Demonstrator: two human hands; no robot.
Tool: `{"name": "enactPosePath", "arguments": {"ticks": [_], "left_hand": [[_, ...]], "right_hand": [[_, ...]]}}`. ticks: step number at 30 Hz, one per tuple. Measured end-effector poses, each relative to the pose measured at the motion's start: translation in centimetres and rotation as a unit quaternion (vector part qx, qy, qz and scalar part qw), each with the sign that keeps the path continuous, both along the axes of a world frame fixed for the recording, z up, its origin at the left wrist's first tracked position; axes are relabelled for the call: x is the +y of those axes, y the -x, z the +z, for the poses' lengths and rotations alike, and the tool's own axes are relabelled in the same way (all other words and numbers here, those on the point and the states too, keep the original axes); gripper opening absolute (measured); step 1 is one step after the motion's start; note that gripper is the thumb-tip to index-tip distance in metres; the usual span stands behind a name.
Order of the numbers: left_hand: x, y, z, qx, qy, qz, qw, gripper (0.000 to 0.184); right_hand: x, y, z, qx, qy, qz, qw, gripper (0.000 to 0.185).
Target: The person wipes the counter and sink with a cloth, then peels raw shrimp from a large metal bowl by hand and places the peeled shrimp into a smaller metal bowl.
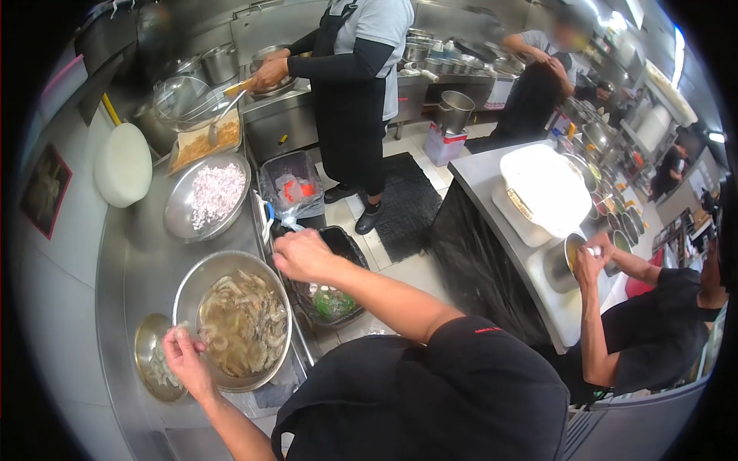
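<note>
Head view: your left hand (pixel 189 359) pinches small pale shrimp (pixel 182 329) near rim of round silver metal bowl (pixel 190 294); wet grip could slip. Right hand (pixel 306 257) by black plastic bin (pixel 351 250): cannot tell whether grasping.

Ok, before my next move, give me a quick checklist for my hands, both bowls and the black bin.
1. Large bowl upright: ok.
2. Shrimp left in it: ok, plenty.
3. Left hand holding something: ok, a small pale piece.
4. Right hand empty: cannot tell, its grip is hidden.
5. Small bowl beside the large one: ok.
6. Black bin uncovered: ok.
</note>
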State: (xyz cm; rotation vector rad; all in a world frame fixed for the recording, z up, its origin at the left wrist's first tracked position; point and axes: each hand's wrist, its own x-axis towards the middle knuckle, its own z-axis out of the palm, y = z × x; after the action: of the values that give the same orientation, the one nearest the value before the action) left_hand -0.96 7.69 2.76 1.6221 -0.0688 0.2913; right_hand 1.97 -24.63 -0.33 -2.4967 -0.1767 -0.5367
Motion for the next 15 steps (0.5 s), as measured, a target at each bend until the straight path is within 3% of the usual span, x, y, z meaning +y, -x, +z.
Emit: {"name": "enactPosePath", "arguments": {"ticks": [1,4,6,9,15], "left_hand": [[0.4,0.0,-0.1,0.023,-0.007,-0.006,1.000,0.018],[-1.0,-0.1,-2.8,0.140,0.025,-0.056,0.988,0.024],[-2.8,0.1,-4.6,0.174,0.038,-0.070,0.981,0.027],[-4.5,0.3,-6.3,0.203,0.074,-0.091,0.972,0.026],[-4.4,0.9,-7.5,0.248,0.093,-0.112,0.958,0.022]], "right_hand": [[-0.7,0.5,-0.2,-0.008,0.124,-0.044,0.991,0.025],[0.9,0.7,1.3,0.076,0.080,0.017,0.994,0.023],[3.8,0.3,0.3,0.100,0.013,0.131,0.986,0.026],[8.0,2.1,-0.6,0.042,0.009,0.258,0.965,0.029],[10.3,2.3,-2.5,0.069,0.050,0.289,0.953,0.023]]}}
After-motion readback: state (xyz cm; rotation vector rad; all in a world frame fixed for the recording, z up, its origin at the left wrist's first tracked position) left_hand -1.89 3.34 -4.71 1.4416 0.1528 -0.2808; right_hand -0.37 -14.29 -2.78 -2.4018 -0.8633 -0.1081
